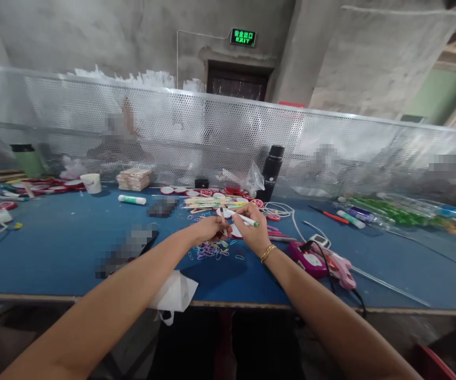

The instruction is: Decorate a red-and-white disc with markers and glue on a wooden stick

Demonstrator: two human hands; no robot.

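Grip: right hand (255,227) pinching a white-and-green pen (246,218); left hand (214,229) closed on a small stick (222,216) just beside it.
Rubber bands (212,250): loose on the blue table (65,232), near the hands.
Bottle (271,171): black, marking too small for me to read.
Wall sign (243,37): green "安全出口 EXIT", above the door (236,85).

A blue table (54,237) carries coloured loops (209,252), sticks (204,202), a cup (92,183).
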